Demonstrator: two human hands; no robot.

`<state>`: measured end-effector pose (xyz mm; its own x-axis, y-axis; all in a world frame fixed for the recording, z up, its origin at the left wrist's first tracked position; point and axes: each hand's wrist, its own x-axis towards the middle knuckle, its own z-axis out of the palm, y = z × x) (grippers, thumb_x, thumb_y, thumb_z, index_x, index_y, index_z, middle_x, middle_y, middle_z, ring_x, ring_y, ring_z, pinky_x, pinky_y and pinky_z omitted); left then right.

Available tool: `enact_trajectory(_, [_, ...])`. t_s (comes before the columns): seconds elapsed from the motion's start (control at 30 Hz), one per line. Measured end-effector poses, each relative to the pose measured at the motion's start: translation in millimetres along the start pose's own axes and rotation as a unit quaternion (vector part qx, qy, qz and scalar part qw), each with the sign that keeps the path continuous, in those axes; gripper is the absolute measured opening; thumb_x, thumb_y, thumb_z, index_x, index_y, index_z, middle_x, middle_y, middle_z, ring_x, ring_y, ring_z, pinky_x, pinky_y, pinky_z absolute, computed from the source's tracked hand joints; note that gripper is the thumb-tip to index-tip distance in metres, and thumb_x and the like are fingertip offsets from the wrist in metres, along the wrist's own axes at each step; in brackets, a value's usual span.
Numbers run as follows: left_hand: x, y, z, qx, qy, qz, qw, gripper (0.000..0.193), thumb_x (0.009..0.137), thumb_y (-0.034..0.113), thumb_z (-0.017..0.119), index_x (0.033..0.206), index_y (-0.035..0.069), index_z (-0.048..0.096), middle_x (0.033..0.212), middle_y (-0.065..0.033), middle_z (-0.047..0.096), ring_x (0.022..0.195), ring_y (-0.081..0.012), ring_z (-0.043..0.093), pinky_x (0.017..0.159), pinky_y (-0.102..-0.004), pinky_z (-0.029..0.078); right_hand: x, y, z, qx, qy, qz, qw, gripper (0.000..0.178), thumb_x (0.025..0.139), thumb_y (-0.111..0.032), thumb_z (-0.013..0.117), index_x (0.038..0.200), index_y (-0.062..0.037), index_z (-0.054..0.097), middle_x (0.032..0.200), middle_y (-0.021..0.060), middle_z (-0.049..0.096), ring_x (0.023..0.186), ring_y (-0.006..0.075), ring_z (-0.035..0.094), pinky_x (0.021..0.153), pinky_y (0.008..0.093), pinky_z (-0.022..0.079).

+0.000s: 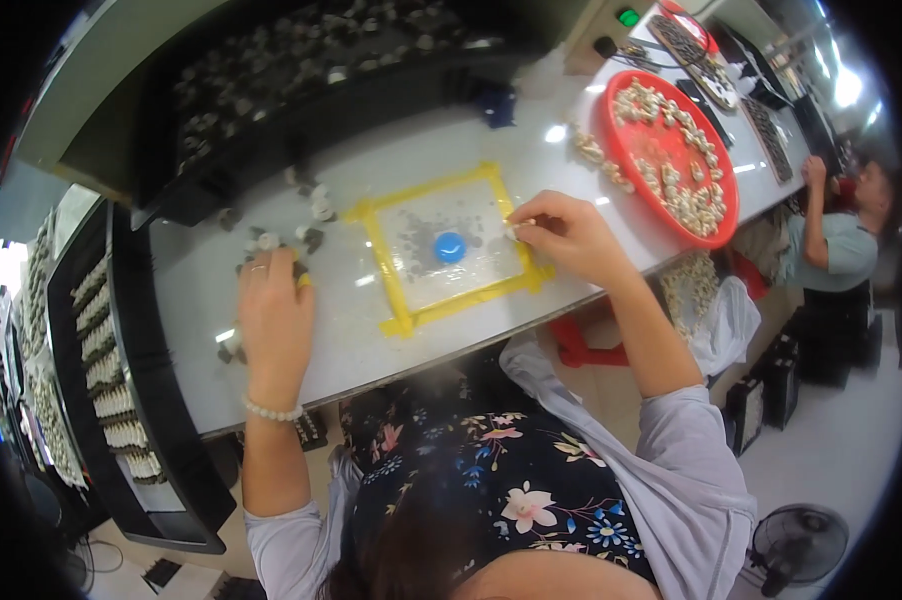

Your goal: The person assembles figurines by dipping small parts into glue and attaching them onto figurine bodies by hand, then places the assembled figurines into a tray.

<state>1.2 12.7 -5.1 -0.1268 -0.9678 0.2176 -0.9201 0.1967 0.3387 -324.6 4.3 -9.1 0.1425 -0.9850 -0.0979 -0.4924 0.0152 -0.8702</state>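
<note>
My left hand [274,315] lies on the white table with its fingers drawn together over small black-and-white pieces [264,242]. A ring and a pale bead bracelet [271,410] are on this arm. What sits under its fingertips is hidden; a bit of yellow shows at one finger. My right hand [571,235] pinches a small pale piece [512,224] above the right edge of a square framed in yellow tape [396,290]. Inside the square stands a round blue cap [450,248] among grey spots on a clear sheet.
A red round tray [661,150] with many cream pieces leans at the right, and more pieces [601,160] lie beside it. A dark tray of pieces [331,80] spans the back. A black rack [121,370] stands at left. Another person [836,235] sits far right.
</note>
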Motion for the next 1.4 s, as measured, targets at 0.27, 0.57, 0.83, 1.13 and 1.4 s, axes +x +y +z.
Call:
enact_trajectory(0.27, [-19.3,37.4,-3.2,-0.515,-0.044,-0.134,0.846,0.027,0.078,-0.003,0.059,0.105,0.000,0.056,0.091,-0.0076,0.057,0.092,-0.0153,0.055,0.075,-0.0285,0.046,-3.3,5.3,-1.9,-0.174,0.054,-0.220,0.958,0.020,0.078,-0.007,0.067,0.097,-0.0012,0.067,0.090,0.0093,0.059,0.074,0.0199,0.058,0.065,0.0277,0.047])
enact_trajectory(0.57, [-40.9,53.7,25.9,-0.797,-0.116,-0.149,0.574,0.032,0.081,-0.005,0.059,0.110,0.001,0.048,0.101,-0.0093,0.053,0.090,-0.0180,0.059,0.082,-0.0358,0.051,0.0,-8.2,3.7,-0.210,0.024,-0.245,0.946,0.022,0.076,-0.008,0.069,0.097,-0.0033,0.066,0.089,0.0098,0.058,0.075,0.0222,0.058,0.065,0.0299,0.048])
enact_trajectory(0.83, [-44.5,58.8,39.3,-0.796,-0.066,-0.142,0.585,0.035,0.082,-0.007,0.058,0.115,-0.002,0.048,0.110,-0.0137,0.057,0.093,-0.0211,0.060,0.087,-0.0363,0.050,15.8,-34.8,26.6,-0.182,-0.042,-0.267,0.945,0.020,0.073,-0.008,0.069,0.093,-0.0054,0.067,0.086,0.0093,0.059,0.074,0.0255,0.059,0.064,0.0323,0.048])
enact_trajectory(1.13, [-47.6,58.5,39.6,-0.783,-0.063,-0.146,0.601,0.032,0.081,-0.010,0.060,0.112,-0.005,0.052,0.108,-0.0143,0.060,0.096,-0.0223,0.063,0.089,-0.0336,0.049,19.0,-50.9,29.6,-0.335,-0.086,-0.283,0.895,0.014,0.075,-0.014,0.066,0.087,-0.0067,0.066,0.078,0.0093,0.053,0.072,0.0280,0.056,0.064,0.0373,0.046])
enact_trajectory(1.4, [-48.6,62.5,39.8,-0.768,-0.049,-0.149,0.621,0.032,0.080,-0.010,0.061,0.111,-0.006,0.054,0.107,-0.0141,0.062,0.096,-0.0204,0.062,0.088,-0.0314,0.049,19.3,-45.2,33.0,-0.269,-0.063,-0.263,0.924,0.016,0.076,-0.012,0.067,0.089,-0.0044,0.068,0.079,0.0110,0.057,0.071,0.0277,0.058,0.063,0.0349,0.047])
